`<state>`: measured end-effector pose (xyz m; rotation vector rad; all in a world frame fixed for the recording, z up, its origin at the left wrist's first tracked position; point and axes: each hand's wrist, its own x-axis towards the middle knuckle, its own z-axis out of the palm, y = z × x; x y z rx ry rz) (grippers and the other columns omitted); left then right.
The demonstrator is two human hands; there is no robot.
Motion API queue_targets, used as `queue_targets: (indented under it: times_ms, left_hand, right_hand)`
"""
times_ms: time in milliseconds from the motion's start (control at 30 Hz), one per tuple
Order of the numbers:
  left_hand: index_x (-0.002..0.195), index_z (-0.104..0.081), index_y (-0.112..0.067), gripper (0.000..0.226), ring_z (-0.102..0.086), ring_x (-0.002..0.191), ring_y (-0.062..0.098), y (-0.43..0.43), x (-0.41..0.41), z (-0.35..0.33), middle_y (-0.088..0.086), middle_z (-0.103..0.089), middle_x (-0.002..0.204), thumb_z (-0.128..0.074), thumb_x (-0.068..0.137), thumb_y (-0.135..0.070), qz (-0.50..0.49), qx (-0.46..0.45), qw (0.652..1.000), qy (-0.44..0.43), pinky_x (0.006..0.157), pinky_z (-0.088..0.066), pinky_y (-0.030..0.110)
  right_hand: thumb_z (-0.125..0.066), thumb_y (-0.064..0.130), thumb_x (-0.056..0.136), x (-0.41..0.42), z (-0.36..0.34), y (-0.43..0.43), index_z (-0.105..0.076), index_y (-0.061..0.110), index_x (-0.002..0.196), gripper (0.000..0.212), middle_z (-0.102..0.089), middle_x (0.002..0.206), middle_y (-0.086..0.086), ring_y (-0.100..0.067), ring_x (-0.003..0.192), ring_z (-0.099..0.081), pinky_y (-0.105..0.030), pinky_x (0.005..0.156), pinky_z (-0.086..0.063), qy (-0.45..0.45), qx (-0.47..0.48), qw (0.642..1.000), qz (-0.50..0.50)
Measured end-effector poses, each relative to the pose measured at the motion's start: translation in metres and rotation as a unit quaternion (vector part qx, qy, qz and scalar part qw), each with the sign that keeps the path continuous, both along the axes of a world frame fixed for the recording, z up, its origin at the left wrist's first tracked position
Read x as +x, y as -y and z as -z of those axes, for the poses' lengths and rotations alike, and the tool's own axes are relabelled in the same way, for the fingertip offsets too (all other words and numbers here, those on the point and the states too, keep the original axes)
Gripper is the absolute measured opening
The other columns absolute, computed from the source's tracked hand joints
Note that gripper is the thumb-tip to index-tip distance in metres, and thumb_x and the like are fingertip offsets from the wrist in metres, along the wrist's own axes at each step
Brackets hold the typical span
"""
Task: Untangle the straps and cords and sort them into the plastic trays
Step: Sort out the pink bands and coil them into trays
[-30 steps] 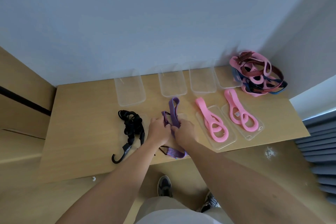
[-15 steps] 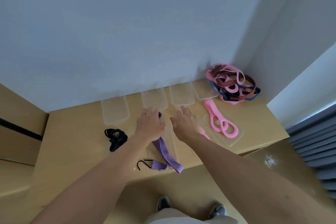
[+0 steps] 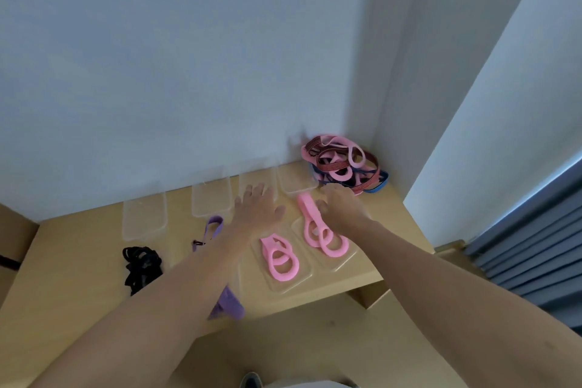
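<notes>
Head view is showing the left hand (image 3: pixel 258 211) hovering, fingers spread, above the clear trays (image 3: pixel 145 220); the right hand (image 3: pixel 341 206) is sitting at the tangled straps (image 3: pixel 340 164) in the corner, and its grip cannot be told.

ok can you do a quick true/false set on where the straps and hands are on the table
1. The left pink strap and right pink strap each lie in a clear tray. True.
2. The left hand grips the purple strap. False: it is open and holds nothing; the strap lies beneath that forearm.
3. The tangled pile sits in the table's far right corner. True.
4. The black cord lies right of the pink straps. False: it lies at the far left, beyond the purple strap.
</notes>
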<state>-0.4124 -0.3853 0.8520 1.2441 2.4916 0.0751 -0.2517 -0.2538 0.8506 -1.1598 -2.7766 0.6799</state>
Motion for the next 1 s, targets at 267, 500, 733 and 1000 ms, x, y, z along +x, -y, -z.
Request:
queue_targets:
  times_ms: [267, 500, 733, 1000]
  left_hand:
    - [0.160, -0.023, -0.017, 0.064, -0.010, 0.156, 0.035, -0.057, 0.046, 0.002, 0.009, -0.013, 0.170, -0.041, 0.105, -0.044, -0.010, -0.008, 1.000, 0.020, 0.123, -0.017, 0.056]
    - [0.152, -0.036, -0.014, 0.055, -0.024, 0.150, 0.032, -0.101, 0.053, 0.000, 0.009, -0.030, 0.162, -0.047, 0.103, -0.036, -0.003, 0.022, 0.999, 0.028, 0.118, -0.027, 0.048]
    - [0.133, -0.048, -0.018, 0.037, -0.044, 0.129, 0.034, -0.167, 0.027, 0.019, 0.005, -0.054, 0.132, -0.044, 0.101, -0.036, -0.030, 0.067, 0.994, 0.079, 0.099, -0.043, 0.045]
    - [0.131, -0.050, -0.017, 0.036, -0.049, 0.125, 0.030, -0.217, -0.001, 0.038, 0.007, -0.052, 0.134, -0.046, 0.100, -0.034, -0.047, 0.080, 0.991, 0.096, 0.099, -0.044, 0.049]
  right_hand:
    - [-0.056, 0.029, 0.098, 0.056, 0.002, -0.055, -0.061, 0.008, 0.124, 0.033, -0.060, 0.126, -0.010, -0.029, 0.114, -0.057, -0.042, 0.091, -0.051, -0.001, -0.024, 1.000, 0.012]
    - [-0.056, 0.026, 0.097, 0.048, 0.007, -0.103, -0.066, 0.016, 0.107, 0.017, -0.064, 0.106, -0.004, -0.029, 0.104, -0.061, -0.032, 0.073, -0.046, -0.020, -0.040, 0.999, 0.014]
    - [-0.056, 0.033, 0.095, 0.004, 0.015, -0.161, -0.067, 0.015, 0.112, 0.027, -0.066, 0.098, -0.002, -0.024, 0.091, -0.062, -0.029, 0.069, -0.046, -0.072, -0.103, 0.991, 0.051]
    - [-0.057, 0.042, 0.096, -0.057, 0.022, -0.244, -0.060, 0.012, 0.110, 0.033, -0.061, 0.100, -0.006, -0.029, 0.092, -0.060, -0.033, 0.071, -0.046, -0.006, -0.140, 0.988, 0.070]
